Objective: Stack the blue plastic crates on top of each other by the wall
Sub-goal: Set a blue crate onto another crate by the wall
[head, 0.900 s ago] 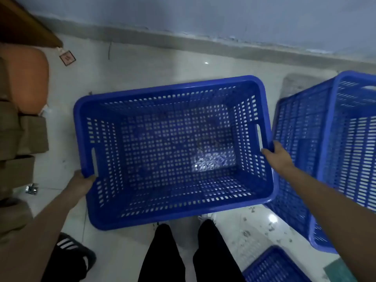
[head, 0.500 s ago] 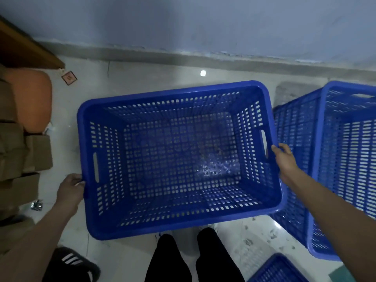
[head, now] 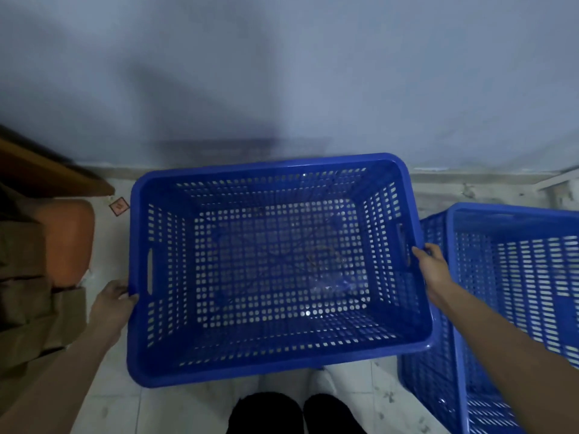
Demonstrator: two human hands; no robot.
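A large blue perforated plastic crate fills the middle of the view, open side up and empty, its far rim close to the wall. My left hand grips its left rim below the handle slot. My right hand grips its right rim beside the other handle slot. A second blue crate stands to the right on the floor, touching or almost touching the first one's right side.
An orange rounded object and brown cardboard boxes crowd the left edge, under a wooden surface. A small red tag lies on the pale tiled floor. My dark trouser legs show at the bottom.
The crate has come up and away from me toward the wall, both hands still on its rims. My view has tilted up, showing far more wall.
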